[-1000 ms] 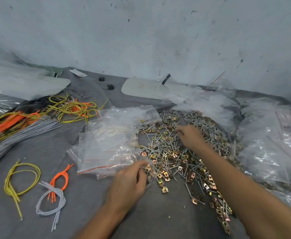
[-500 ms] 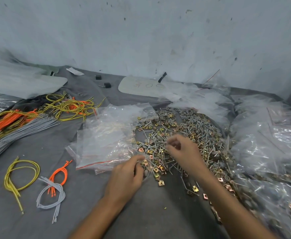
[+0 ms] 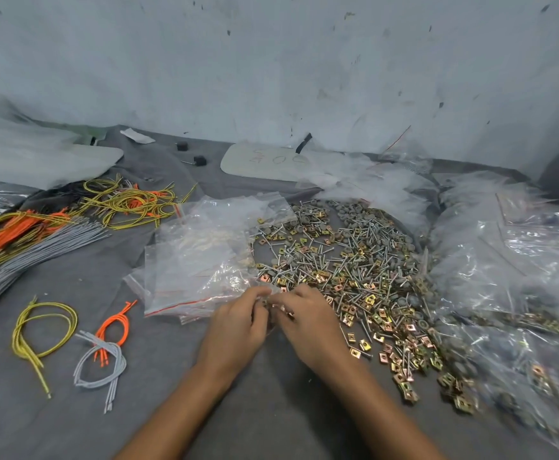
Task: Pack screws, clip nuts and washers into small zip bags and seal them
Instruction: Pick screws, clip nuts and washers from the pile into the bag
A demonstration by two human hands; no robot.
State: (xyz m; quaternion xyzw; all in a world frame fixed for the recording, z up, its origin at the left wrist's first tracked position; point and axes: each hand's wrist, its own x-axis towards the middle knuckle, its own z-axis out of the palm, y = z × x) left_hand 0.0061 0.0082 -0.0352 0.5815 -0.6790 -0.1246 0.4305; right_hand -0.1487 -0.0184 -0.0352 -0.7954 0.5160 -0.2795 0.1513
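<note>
At lower left lie three cord bundles (image 3: 105, 345), one yellow, one orange, one grey, then one stack of empty bags (image 3: 198, 260). At lower centre the left hand (image 3: 238, 327) pinches one small bag (image 3: 271, 294). The right hand (image 3: 308, 323), back from the hardware pile (image 3: 354, 270), now curls its fingers at the bag's mouth; I cannot tell what it holds. Filling looks under way, and the pile is uncountable.

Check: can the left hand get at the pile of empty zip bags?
Probably yes: the pile of empty zip bags lies just beyond the left hand with nothing between. That hand is pinching a small bag together with the right hand, though, so it must let go first.
</note>
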